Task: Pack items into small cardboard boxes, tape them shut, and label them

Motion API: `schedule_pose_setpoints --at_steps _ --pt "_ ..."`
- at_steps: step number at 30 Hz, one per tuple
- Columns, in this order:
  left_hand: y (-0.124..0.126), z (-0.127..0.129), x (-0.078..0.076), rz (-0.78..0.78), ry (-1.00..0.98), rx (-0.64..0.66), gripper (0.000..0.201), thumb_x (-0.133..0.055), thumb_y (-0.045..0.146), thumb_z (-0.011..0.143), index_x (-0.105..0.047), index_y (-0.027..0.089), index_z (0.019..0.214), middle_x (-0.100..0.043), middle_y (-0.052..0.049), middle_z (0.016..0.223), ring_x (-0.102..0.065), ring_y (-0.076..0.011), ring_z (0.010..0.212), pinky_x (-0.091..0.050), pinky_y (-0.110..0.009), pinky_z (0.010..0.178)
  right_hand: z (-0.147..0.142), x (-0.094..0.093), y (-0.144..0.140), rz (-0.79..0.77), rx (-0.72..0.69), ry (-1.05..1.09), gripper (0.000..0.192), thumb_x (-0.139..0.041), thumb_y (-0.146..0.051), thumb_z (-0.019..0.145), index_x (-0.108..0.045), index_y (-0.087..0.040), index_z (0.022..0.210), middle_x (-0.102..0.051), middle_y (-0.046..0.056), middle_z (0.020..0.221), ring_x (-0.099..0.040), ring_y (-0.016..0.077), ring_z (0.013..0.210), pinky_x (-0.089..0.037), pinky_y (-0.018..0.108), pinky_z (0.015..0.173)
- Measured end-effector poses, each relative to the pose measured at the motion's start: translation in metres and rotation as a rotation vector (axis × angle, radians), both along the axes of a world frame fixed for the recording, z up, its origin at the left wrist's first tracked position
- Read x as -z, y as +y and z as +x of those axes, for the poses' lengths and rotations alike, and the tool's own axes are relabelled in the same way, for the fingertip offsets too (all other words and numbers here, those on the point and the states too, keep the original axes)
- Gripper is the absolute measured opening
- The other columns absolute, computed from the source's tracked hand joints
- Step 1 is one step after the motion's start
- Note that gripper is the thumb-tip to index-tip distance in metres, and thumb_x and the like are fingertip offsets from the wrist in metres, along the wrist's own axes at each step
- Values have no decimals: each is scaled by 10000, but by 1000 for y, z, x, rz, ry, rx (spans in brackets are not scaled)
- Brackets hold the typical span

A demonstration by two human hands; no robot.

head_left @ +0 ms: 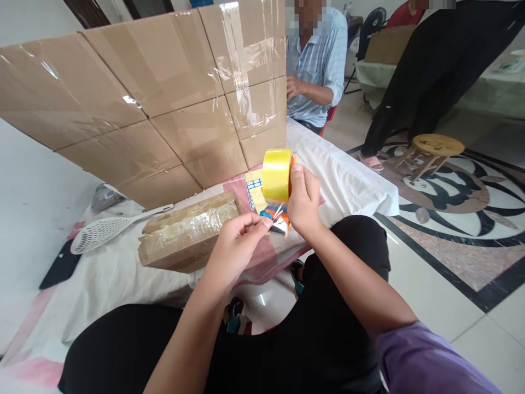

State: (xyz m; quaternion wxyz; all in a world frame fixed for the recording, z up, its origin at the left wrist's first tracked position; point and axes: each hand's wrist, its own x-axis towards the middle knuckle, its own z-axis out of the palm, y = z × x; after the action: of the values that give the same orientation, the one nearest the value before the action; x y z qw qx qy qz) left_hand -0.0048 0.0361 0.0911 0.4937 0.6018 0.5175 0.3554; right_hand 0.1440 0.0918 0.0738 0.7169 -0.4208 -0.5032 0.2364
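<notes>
Nearest: purple sleeve (426, 361) and black-clad knees, both forearms reaching forward. Right hand (302, 203) curled shut around orange tape dispenser (283, 219), thumb up against side of yellow tape roll (276, 175), roll held upright above near edge of worktop (353, 180). Left hand (238, 241) just beside, nearly closed, thumb and forefinger pinched on loose clear tape end (274, 213) drawn from roll. Below and left of hands, flat cardboard parcel (188, 232) wrapped in clear tape, lying on white cloth near worktop's near edge. Further left, white slotted spatula (118, 225) lying flat. Printed card (254, 189) partly hidden behind roll. Along far edge, wall of taped cardboard boxes (164, 98). Past far right corner, seated person in pale blue shirt (315, 60). Well apart on patterned floor, small wooden stool (435, 150).
</notes>
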Motion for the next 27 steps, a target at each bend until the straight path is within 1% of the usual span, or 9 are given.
schedule_pose_setpoints --at_steps 4,7,11,14,17,20,23,27 --pt "0 1 1 -22 -30 10 317 -680 453 855 -617 186 697 -388 41 617 -311 -107 587 -225 -263 557 1 -3 1 -9 -3 7 570 -348 -714 992 -315 -245 671 -347 -18 635 -358 143 587 -352 304 539" --pt "-2 3 -1 -46 -60 13 315 -684 452 840 -615 184 689 -362 51 593 -298 -103 578 -237 -257 561 3 -3 1 -3 -19 17 565 -351 -703 997 -297 -245 670 -325 -24 630 -335 135 572 -336 299 529" --pt "-6 7 -3 -77 -80 0 302 -703 458 806 -635 185 698 -414 48 589 -335 -106 576 -271 -250 567 6 -3 2 -7 -2 21 583 -349 -735 979 -294 -245 668 -315 -23 629 -335 136 576 -339 296 527" --pt "-6 10 0 -77 -91 -6 298 -706 455 799 -642 182 698 -467 35 616 -383 -112 601 -301 -249 584 8 -4 3 -21 4 50 596 -353 -763 960 -313 -243 671 -330 -20 634 -342 138 580 -341 297 521" --pt "-7 12 4 -74 -98 -6 285 -706 450 792 -662 181 707 -490 27 632 -403 -116 618 -316 -245 589 9 -4 5 -43 2 67 592 -358 -763 957 -325 -244 674 -339 -16 638 -359 143 584 -350 301 518" --pt "-9 13 5 -87 -107 -16 283 -716 446 775 -663 181 693 -490 26 631 -409 -114 621 -323 -240 585 12 0 10 -51 4 87 576 -386 -738 963 -324 -245 672 -359 -10 646 -405 154 610 -388 308 539" --pt "-13 14 6 -128 -123 -5 309 -716 465 776 -649 180 676 -443 34 602 -391 -108 596 -311 -235 562 20 4 17 -26 20 120 540 -408 -697 978 -374 -243 687 -395 -6 671 -451 166 645 -429 319 585" --pt "-14 17 8 -149 -106 8 310 -723 474 773 -653 182 696 -430 37 605 -362 -100 572 -283 -232 529 30 6 22 -31 69 110 531 -402 -697 977 -400 -244 700 -395 -6 683 -462 173 665 -433 326 613"
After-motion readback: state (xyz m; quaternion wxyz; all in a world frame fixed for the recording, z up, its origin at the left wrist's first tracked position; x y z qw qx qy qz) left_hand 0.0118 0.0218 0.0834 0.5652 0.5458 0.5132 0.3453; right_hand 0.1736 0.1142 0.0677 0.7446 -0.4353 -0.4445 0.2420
